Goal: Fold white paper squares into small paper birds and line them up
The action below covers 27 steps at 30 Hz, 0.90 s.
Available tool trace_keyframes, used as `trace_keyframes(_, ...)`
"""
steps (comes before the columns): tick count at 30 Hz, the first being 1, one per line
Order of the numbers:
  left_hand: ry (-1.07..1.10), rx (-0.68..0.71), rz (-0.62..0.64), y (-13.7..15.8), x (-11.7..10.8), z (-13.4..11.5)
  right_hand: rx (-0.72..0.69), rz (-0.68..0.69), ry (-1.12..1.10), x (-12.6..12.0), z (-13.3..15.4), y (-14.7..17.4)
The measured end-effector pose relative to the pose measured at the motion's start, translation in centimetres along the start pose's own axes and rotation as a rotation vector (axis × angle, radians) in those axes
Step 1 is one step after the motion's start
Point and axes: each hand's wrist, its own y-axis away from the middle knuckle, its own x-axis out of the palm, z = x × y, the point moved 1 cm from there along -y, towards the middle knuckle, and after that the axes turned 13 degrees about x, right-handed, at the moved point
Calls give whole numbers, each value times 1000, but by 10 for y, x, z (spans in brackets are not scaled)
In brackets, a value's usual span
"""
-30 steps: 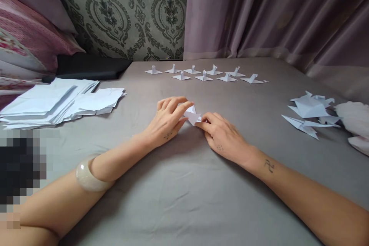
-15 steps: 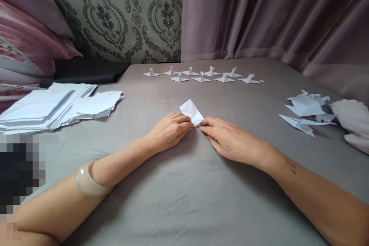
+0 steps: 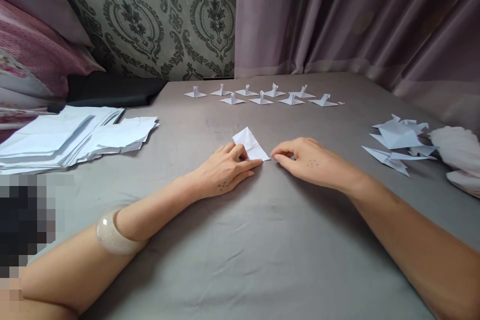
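No readable text, label, brand or number shows anywhere here.

L hand (image 3: 229, 167) palm dn, index extd; R hand (image 3: 309, 162) nr it, curled, thumb nr index

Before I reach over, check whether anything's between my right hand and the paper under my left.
Nothing visible stands between the right hand and the paper: the fingertips are right by its right corner, though contact is hard to tell. The left hand covers the paper's left side, out of that path.
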Motion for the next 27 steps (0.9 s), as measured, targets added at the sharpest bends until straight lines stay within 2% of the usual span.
trace_keyframes(4,37,8,-47,1,-2,-1,140,-14,-75,25,12,-8)
trace_keyframes(9,94,8,-147,4,1,2,133,-44,-162,44,15,-10)
trace_keyframes(11,95,-46,-217,6,3,4,95,-35,-208,45,15,-9)
trace_keyframes(13,40,-159,-369,8,2,6,20,-73,-202,44,17,-8)
trace_keyframes(15,-64,-280,-541,10,-1,8,-97,-171,-106,42,19,-7)
trace_keyframes(17,-152,-331,-604,13,-4,10,-223,-284,48,40,21,-5)
trace_keyframes(19,-188,-270,-533,14,-5,10,-318,-359,186,39,22,-4)
trace_keyframes(22,-216,-109,-413,15,-6,6,-367,-389,295,38,22,-2)
trace_keyframes(24,-226,-55,-370,15,-7,2,-365,-342,321,38,21,0)
trace_keyframes(27,-181,-27,-296,13,-7,-1,-315,-193,288,36,19,2)
